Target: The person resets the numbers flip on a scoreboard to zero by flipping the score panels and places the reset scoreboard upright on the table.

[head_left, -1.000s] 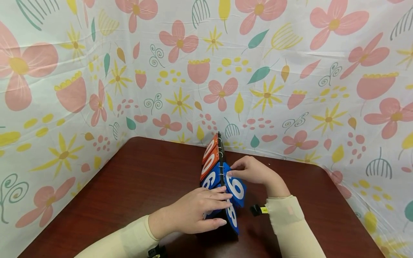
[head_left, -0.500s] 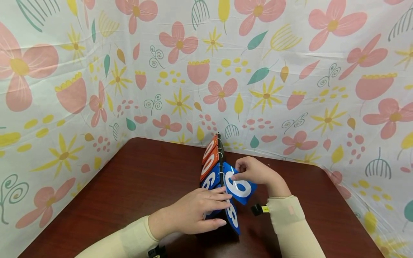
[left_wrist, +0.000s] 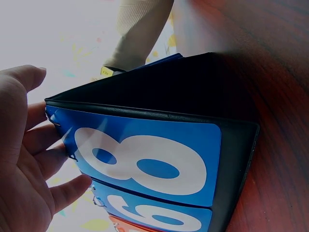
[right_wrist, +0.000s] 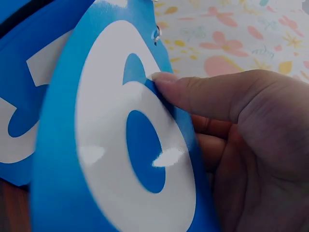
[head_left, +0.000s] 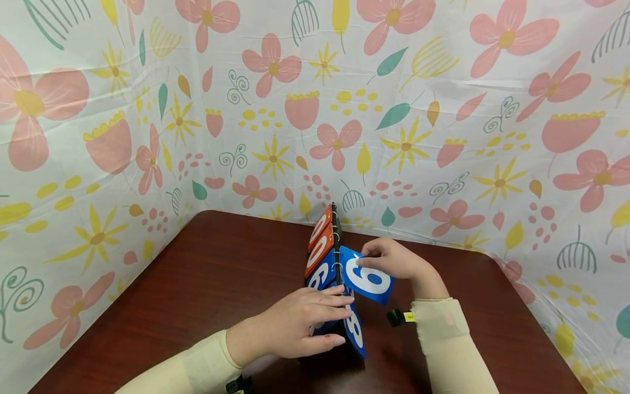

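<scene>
A tabletop flip scoreboard (head_left: 337,257) stands like a tent on the table, with red and blue number cards ringed along its top ridge. My left hand (head_left: 300,317) rests across the near end of the ridge, its fingers reaching over the top. In the left wrist view a blue 8 card (left_wrist: 145,162) hangs below those fingers. My right hand (head_left: 398,262) pinches a blue 6 card (right_wrist: 99,130) between thumb and fingers, lifted away from the board's right side. Behind it in the right wrist view shows another blue card (right_wrist: 19,145) with a partly covered white numeral.
Two red 0 cards (head_left: 320,249) hang at the far end of the left face. The dark reddish wooden table (head_left: 221,262) meets a flower-printed cloth (head_left: 275,109) at its back and sides. Black wrist cameras (head_left: 395,317) hang by both sleeves.
My right hand has drawn the 6 card outward and up to the right, so it stands farther from the board. My left hand has stayed in place on the ridge.
</scene>
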Demonstrator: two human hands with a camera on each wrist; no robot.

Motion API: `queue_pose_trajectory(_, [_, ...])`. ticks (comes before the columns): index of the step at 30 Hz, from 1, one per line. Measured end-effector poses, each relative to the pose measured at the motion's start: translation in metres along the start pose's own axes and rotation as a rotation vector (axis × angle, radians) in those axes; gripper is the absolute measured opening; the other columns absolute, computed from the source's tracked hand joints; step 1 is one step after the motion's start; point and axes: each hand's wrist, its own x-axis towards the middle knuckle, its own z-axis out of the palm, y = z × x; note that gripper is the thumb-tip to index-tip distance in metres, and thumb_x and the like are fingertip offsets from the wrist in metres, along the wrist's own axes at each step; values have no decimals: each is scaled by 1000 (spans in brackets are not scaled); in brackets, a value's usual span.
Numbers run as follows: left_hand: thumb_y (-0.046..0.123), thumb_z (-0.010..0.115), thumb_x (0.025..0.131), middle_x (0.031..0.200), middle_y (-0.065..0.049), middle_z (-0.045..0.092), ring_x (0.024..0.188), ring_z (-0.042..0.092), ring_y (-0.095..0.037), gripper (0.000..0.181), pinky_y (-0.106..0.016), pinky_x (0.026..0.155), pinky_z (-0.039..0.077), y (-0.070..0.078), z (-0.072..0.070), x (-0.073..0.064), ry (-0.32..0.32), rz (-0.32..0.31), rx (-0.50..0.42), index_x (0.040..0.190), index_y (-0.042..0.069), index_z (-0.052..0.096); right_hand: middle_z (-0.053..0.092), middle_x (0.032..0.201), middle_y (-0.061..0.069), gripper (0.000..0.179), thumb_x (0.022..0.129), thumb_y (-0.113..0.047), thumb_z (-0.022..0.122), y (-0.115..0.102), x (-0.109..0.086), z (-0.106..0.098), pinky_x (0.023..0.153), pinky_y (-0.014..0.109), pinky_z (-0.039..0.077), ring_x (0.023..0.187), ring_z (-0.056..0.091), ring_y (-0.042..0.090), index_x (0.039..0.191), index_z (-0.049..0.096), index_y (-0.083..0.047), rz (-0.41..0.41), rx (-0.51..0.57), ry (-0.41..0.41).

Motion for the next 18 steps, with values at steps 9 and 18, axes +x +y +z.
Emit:
queue_pose_trajectory(9, [44,55,105,156,7,52,153,35,-7,45,-40,124,37,0,1,0,-5,-4,-13,144,20,62,74,84,5,34,95,-30,73,12,-13,-15,66,27,54,74,64,18,122,74,-9,17,110,-1])
queue_pose_trajectory(18, [43,56,105,155,7,53,154,33,-6,45,-40,124,37,0,0,0,-4,-11,-14,144,21,62,78,93,13,39,99,-23,69,19,-26,-31,73,30,60,83,72,27,134,68,-7,17,286,-13])
